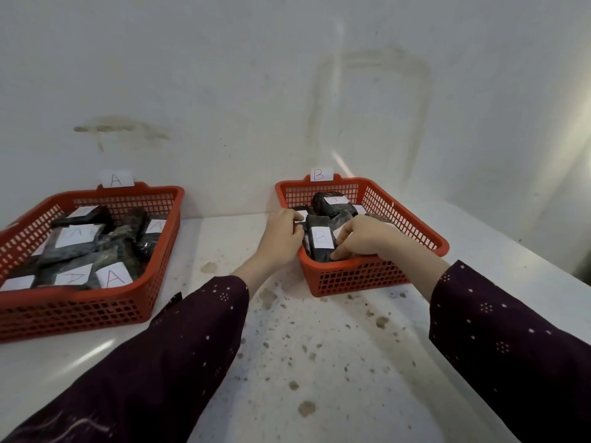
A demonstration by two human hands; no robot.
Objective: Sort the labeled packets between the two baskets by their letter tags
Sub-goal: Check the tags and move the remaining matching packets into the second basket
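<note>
Two red plastic baskets stand on a white table. The left basket (153, 251), tagged A on its back rim, holds several dark packets with white A labels (113, 276). The right basket (358, 276), tagged B, holds dark packets too. One packet with a white B label (320, 239) lies at its front. My left hand (281, 238) curls over the basket's left rim and touches that packet's left side. My right hand (364, 239) reaches in from the right, its fingers curled round the packet's right edge. Another dark packet (332, 203) lies behind.
The stained white table (303, 346) runs back to a white wall close behind both baskets. A gap of bare tabletop separates the two baskets. Dark spotted sleeves cover both forearms.
</note>
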